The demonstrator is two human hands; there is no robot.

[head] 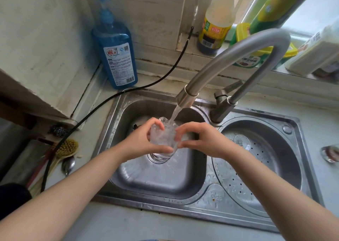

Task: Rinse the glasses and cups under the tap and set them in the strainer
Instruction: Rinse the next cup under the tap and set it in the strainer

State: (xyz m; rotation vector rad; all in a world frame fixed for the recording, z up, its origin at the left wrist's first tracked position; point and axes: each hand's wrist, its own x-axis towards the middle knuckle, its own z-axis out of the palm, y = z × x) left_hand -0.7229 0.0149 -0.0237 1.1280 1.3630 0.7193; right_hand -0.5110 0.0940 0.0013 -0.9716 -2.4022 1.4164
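A clear glass (163,137) stands upright over the left sink basin (157,178), directly under the running tap (187,97). Water pours into it and overflows. My left hand (145,141) grips the glass from the left, fingers curled round its side. My right hand (200,139) holds it from the right, thumb and fingers curled at the rim and side. The round perforated strainer (256,167) fills the right basin, and one clear glass (242,142) lies inside it near the back. Another glass (331,153) sits on the counter at the far right edge.
A blue soap pump bottle (115,51) stands behind the sink at the left. A black cable (102,103) runs across the counter there. A brush (67,148) and spoon (68,164) lie left of the sink. Bottles and a sponge crowd the windowsill (216,29).
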